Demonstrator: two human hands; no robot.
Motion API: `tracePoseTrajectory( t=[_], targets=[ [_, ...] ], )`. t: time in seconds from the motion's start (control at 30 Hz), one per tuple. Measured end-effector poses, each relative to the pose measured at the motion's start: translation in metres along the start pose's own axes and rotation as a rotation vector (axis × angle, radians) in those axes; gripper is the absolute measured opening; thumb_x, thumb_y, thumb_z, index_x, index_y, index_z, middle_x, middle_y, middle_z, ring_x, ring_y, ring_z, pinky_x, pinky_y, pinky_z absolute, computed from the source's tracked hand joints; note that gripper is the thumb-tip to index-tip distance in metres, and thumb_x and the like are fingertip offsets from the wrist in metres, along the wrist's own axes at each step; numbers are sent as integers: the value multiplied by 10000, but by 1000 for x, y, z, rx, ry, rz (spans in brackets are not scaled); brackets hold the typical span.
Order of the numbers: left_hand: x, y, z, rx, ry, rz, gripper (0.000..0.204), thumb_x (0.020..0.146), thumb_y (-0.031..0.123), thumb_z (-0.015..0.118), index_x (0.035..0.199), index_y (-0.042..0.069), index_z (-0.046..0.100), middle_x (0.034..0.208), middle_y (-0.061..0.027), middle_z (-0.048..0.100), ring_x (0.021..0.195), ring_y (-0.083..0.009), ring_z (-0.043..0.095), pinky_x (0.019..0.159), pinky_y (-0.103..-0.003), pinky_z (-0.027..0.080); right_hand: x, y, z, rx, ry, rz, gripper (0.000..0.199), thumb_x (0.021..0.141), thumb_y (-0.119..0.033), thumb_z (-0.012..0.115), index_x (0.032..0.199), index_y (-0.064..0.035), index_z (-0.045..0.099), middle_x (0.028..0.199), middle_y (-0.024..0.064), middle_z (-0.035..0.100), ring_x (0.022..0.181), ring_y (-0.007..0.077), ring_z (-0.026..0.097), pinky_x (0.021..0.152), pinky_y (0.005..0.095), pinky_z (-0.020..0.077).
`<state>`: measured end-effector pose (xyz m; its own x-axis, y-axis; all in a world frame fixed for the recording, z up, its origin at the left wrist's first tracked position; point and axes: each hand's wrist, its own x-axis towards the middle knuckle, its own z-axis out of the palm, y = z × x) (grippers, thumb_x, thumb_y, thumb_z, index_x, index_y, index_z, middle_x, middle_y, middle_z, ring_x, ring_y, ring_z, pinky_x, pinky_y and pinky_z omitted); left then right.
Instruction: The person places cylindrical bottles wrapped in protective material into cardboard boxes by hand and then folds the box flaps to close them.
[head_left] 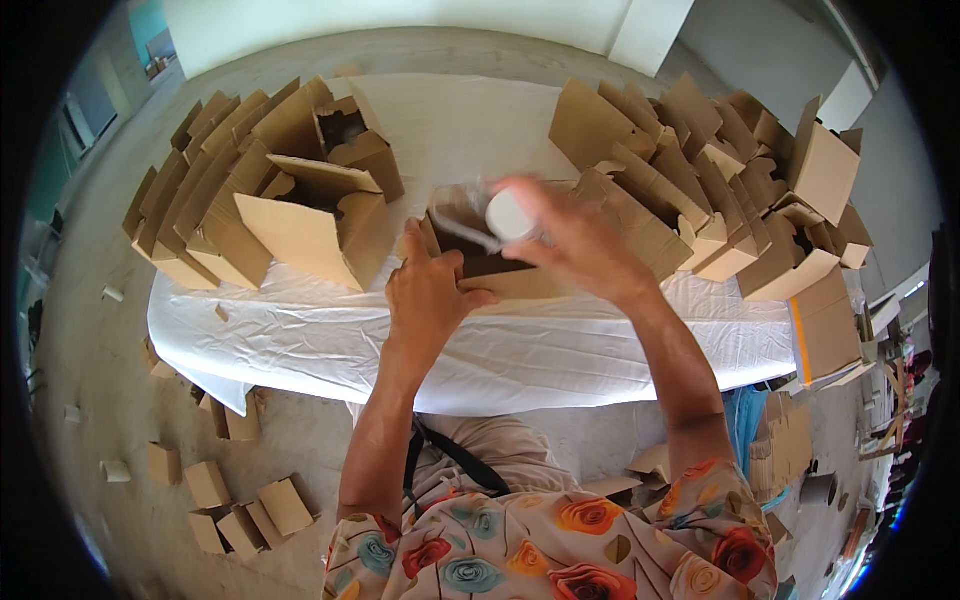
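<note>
Left hand (428, 287) spreads fingers against a carton (522, 286) near the counter's (540, 345) front edge; right hand (578, 242) pinches a white disc (509, 215).

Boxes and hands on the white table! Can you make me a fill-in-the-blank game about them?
1. The ____ hand holds a white round thing.
2. The left hand touches an open cardboard ____.
3. The brown boxes stand on a cloth colored ____.

Missing words: right; box; white.
</note>
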<state>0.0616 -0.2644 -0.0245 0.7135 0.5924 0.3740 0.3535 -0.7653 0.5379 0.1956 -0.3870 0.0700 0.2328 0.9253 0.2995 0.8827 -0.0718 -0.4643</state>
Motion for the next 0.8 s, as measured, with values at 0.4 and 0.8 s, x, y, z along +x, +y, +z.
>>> tracePoseTrajectory(
  t=[0.4,0.8],
  targets=[
    [-30,-1,-5,-46,29,41,523,558,333,866,964,86,649,1475,-225,236,949,-368,627,775,-424,514,39,18,78,-147,-561,111,228,801,-83,593,1013,-18,538,1006,166,629,932,362,592,756,429,469],
    [-60,-4,-2,-469,461,44,855,696,249,809,1378,12,353,1490,-247,158,1192,-421,452,996,-447,403,-114,56,48,139,884,281,450,845,99,451,1271,-36,508,1259,138,538,1165,265,531,947,369,459]
  ],
)
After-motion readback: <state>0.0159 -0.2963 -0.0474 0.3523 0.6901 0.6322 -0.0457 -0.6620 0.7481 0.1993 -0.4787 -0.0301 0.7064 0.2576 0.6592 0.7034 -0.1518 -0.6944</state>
